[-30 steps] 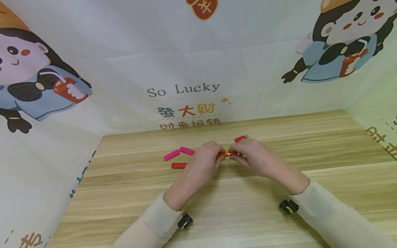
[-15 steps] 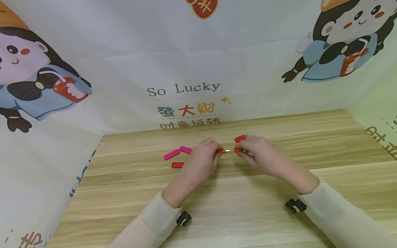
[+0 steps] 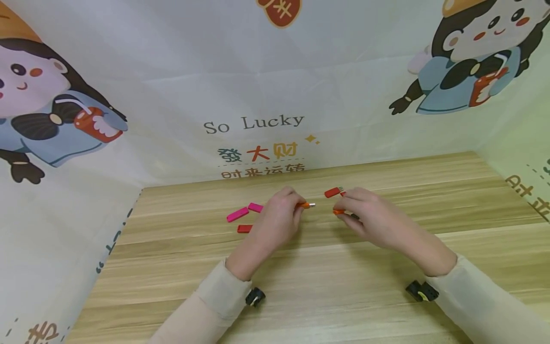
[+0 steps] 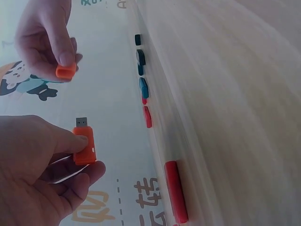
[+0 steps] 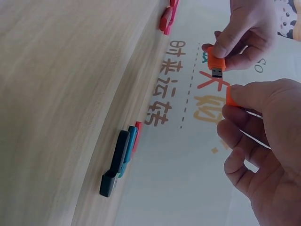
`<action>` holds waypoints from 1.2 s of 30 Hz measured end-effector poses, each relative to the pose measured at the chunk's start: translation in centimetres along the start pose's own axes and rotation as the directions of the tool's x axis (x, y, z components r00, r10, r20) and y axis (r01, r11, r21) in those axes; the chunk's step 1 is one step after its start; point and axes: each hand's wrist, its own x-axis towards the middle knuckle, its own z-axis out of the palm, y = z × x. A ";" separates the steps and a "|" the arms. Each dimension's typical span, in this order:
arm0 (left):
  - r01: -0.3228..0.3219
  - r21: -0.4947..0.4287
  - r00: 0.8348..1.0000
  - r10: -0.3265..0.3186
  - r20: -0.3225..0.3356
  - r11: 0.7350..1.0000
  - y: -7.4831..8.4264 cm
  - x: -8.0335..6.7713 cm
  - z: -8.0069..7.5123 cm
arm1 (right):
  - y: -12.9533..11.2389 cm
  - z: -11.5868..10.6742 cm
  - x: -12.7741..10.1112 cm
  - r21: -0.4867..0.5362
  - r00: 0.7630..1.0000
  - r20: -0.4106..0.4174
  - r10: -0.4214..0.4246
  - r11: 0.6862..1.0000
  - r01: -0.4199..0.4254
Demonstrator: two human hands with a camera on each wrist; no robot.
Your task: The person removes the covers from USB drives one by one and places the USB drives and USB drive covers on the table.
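Observation:
My left hand pinches an orange USB stick between thumb and fingers, its bare metal plug pointing toward the right hand. My right hand holds the small orange cap between thumb and fingertips. A gap separates cap and plug, and both are raised above the wooden table. Just beyond the right hand lies a red USB stick with its plug showing. Beside the left hand are two pink pieces and a red piece, partly covered by that hand.
Dark and teal pieces lie in a row on the table in the right wrist view, mostly hidden behind the right hand in the head view. A printed white cloth stands along the table's back and sides.
The hands have drawn apart, the right one moving rightward with the orange cap. More of the stick's metal plug shows now. The pieces on the table have stayed put.

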 end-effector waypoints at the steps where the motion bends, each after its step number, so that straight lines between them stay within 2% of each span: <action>1: 0.002 0.005 1.000 -0.002 0.000 1.000 -0.1 0.1 0.0 | 0.0 0.0 -0.1 0.002 1.000 0.000 -0.001 1.000 0.001; 13: 0.007 0.030 1.000 -0.008 0.015 1.000 -1.0 1.3 0.4 | -0.4 -0.5 -1.0 0.008 1.000 -0.009 -0.011 1.000 0.011; 18: 0.031 0.022 0.999 -0.032 0.033 0.999 -1.1 2.0 0.8 | -0.7 -0.9 -1.5 0.012 1.000 0.004 0.008 1.000 -0.008; 23: 0.053 0.026 0.997 -0.054 0.052 0.998 -1.0 2.6 1.1 | -0.7 -0.9 -2.0 -0.003 1.000 -0.016 -0.008 1.000 0.008; 36: 0.165 0.032 0.979 -0.168 0.120 0.986 -1.1 4.5 2.2 | -0.7 -0.8 -2.8 -0.001 0.999 -0.032 -0.035 0.999 0.035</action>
